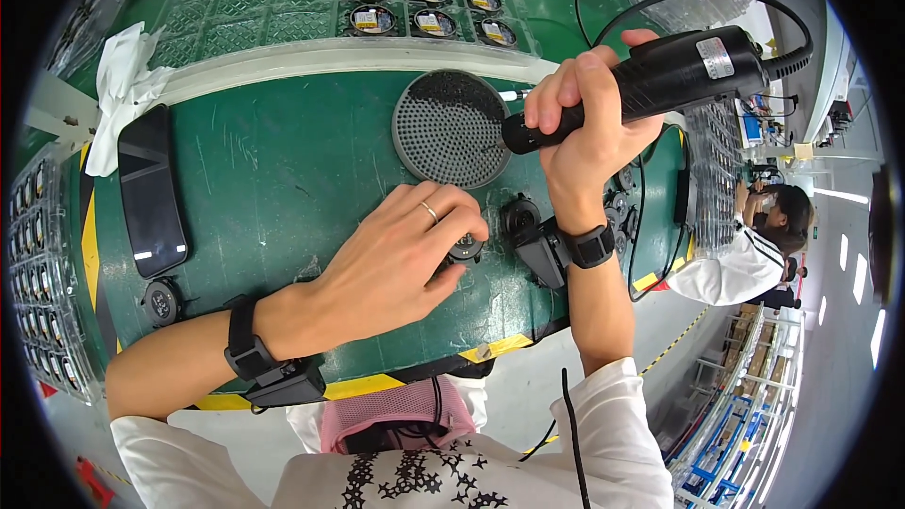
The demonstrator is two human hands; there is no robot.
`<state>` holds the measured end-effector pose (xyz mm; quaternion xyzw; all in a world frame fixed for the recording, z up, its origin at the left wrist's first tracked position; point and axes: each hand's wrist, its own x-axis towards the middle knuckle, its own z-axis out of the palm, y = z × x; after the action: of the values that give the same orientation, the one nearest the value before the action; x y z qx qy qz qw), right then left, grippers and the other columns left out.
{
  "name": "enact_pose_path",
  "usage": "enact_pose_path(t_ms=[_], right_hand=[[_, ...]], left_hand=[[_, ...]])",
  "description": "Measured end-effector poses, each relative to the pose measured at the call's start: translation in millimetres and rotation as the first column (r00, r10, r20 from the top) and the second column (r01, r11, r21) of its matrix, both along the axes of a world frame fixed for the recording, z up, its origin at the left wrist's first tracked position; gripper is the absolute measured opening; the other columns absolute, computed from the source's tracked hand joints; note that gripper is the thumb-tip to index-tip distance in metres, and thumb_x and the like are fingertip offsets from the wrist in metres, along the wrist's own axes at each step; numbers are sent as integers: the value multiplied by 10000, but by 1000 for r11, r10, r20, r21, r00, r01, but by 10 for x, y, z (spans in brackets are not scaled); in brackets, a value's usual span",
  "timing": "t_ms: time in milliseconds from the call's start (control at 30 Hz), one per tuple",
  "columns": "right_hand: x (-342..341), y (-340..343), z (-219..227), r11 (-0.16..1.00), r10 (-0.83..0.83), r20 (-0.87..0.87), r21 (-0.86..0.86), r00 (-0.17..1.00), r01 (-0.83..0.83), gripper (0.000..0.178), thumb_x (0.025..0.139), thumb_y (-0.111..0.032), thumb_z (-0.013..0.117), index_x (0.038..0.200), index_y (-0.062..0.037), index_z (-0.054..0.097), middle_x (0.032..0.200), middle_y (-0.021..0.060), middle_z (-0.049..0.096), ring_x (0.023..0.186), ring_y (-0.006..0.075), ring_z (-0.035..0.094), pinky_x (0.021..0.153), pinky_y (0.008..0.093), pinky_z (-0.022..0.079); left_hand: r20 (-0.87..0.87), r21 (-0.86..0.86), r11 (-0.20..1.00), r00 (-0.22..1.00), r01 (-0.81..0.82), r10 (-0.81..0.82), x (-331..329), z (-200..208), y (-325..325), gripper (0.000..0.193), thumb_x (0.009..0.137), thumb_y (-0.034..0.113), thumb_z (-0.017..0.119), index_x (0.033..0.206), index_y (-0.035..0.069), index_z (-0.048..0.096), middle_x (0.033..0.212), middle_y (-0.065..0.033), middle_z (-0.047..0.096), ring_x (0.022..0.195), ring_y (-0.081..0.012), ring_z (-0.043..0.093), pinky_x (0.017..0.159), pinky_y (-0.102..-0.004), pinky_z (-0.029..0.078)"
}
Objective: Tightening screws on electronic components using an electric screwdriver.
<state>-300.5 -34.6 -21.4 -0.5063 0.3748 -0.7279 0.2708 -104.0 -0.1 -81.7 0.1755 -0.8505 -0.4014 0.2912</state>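
Black cylindrical power driver (698,66) clamped in right hand (589,123), fingers wrapped round it, nose at rim of grey round perforated dish (441,146) on green bench (255,188). Left hand (388,245) fingers pinch black round part (466,248) just below dish. Step: probably loading driver; next move calls for steady part, straight tip. Count: one driver, one dish, one flat black phone (153,193); other round parts partly hidden, total unclear.

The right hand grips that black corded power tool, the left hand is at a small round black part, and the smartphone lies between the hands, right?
Not quite: the smartphone isn't between them. The head view shows it on the green worktop, left of both. The right hand does grip the corded power tool, and the left hand is at the small round black part.
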Motion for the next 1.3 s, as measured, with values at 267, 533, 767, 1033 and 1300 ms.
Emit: enact_pose_path(t_ms=[267, 533, 767, 1033, 1300], right_hand=[[11, 38, 43, 998, -6, -26, -55, 1000, 4, 376, 955, -5, 566, 1305, -49, 437, 675, 44, 474, 404, 151, 430, 388, 348, 399], [-78, 474, 158, 978, 168, -4, -127, 986, -167, 377, 973, -37, 487, 1342, -76, 426, 661, 26, 400, 389, 134, 362, 359, 324, 383], [136, 529, 99, 980, 199, 93, -44, 976, -196, 488, 919, 74, 509, 1368, -2, 333, 617, 61, 459, 375, 147, 421, 358, 347, 416], [92, 508, 33, 969, 236, -119, -46, 965, -243, 485, 960, -39, 476, 1429, -58, 350, 669, 45, 425, 378, 143, 372, 351, 347, 415], [118, 500, 40, 980, 197, -157, 0, 968, -200, 491, 955, -38, 465, 1429, -57, 339, 670, 46, 422, 384, 144, 378, 354, 347, 416]], left_hand=[[-51, 19, 999, 998, -32, 33, 4, -3, 23, 514, 755, 2, 774, 1210, 63, 543, 1191, -111, 619, 1135, -340, 587, 979, -434, 460], [-38, 80, 996, 998, -51, 54, -6, 17, -2, 580, 765, -22, 760, 1274, 32, 487, 1196, -145, 616, 1113, -360, 592, 952, -444, 469], [-13, 144, 986, 996, -86, 89, -11, 16, 6, 665, 724, -26, 790, 1317, 64, 505, 1180, -127, 638, 1123, -336, 623, 983, -429, 509], [-12, 144, 985, 995, -97, 100, -12, -4, 10, 667, 720, -35, 786, 1319, 60, 509, 1176, -124, 644, 1110, -326, 642, 975, -418, 531], [-3, 161, 982, 995, -99, 101, -24, 1, -2, 637, 728, -40, 774, 1303, 53, 513, 1188, -126, 641, 1105, -330, 645, 971, -410, 538]])
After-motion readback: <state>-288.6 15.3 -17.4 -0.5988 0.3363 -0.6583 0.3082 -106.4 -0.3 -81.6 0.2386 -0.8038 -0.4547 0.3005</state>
